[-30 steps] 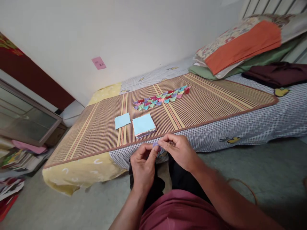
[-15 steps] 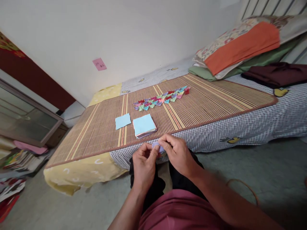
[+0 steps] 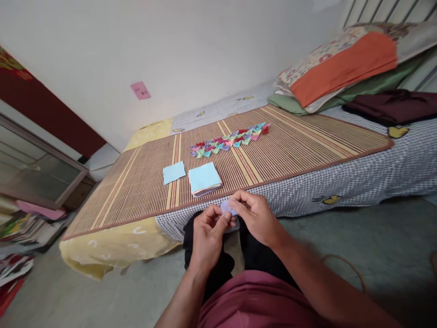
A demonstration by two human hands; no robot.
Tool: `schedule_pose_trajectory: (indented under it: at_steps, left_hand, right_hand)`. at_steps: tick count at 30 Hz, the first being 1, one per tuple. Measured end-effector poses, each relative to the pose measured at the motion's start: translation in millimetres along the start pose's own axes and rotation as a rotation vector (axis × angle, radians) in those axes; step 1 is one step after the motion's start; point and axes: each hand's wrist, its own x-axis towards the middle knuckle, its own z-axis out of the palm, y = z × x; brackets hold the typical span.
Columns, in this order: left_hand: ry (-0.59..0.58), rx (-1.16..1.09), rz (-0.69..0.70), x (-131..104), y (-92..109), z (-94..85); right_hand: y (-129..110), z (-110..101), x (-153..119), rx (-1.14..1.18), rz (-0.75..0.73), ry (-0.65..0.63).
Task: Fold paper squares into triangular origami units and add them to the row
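A small piece of lavender paper (image 3: pixel 226 207) is pinched between my two hands, just in front of the bed's edge. My left hand (image 3: pixel 210 232) holds its lower left side between thumb and fingers. From the right, my right hand (image 3: pixel 254 216) grips its other side, fingertips partly covering it. Beyond them, a stack of square papers (image 3: pixel 205 178) with light blue on top lies on the striped mat (image 3: pixel 290 150). A single light blue sheet (image 3: pixel 174 173) is left of the stack. Farther back, small folded paper pieces (image 3: pixel 227 142) in several colours form rows.
Folded bedding (image 3: pixel 348 64) with an orange part and a dark maroon cloth (image 3: pixel 392 105) lie at the bed's right end. A glass-fronted cabinet (image 3: pixel 30 159) and piled books (image 3: pixel 27 228) stand at the left.
Both hands have shifted slightly to the right with the lavender paper, and more of the paper shows between the fingers. The papers on the mat have not moved.
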Motion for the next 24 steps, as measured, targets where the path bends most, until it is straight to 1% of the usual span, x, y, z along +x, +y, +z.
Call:
schedule_pose_trajectory:
  at_steps: [2,5,7,11,13,15,18,21,24]
  left_hand:
    - [0.000,-0.016,-0.012,0.0,-0.1,-0.8]
    - [-0.034,-0.034,-0.046,0.3,1.6,-1.2]
    - [-0.054,-0.013,-0.042,0.6,3.8,-1.6]
    - [-0.053,0.134,0.039,1.0,7.2,-5.1]
    - [-0.060,0.212,0.054,0.9,7.1,-7.4]
    - [-0.062,0.243,0.056,0.6,5.8,-9.2]
    - [-0.015,0.195,0.072,-0.4,2.3,-10.1]
    - [0.051,0.096,0.091,-1.2,-1.9,-8.7]
    - [0.075,0.007,0.088,-1.1,-5.5,-5.9]
  right_hand:
    - [-0.9,-0.3,0.3,-0.012,-0.024,-0.003]
    - [-3.0,-0.5,-1.6,-0.010,-0.037,-0.020]
    - [-4.1,-0.4,-3.9,-0.013,-0.035,-0.049]
    - [-4.1,-0.1,-6.7,-0.080,-0.039,-0.110]
    - [-3.2,-1.3,-5.9,-0.109,-0.033,-0.099]
    - [-2.1,-3.4,-4.4,-0.085,-0.003,-0.080]
    - [-0.2,-5.3,-3.9,0.032,0.061,-0.094]
    - [1.4,-1.5,-7.4,0.135,0.112,-0.114]
    - [1.6,5.5,-11.7,0.178,0.113,-0.051]
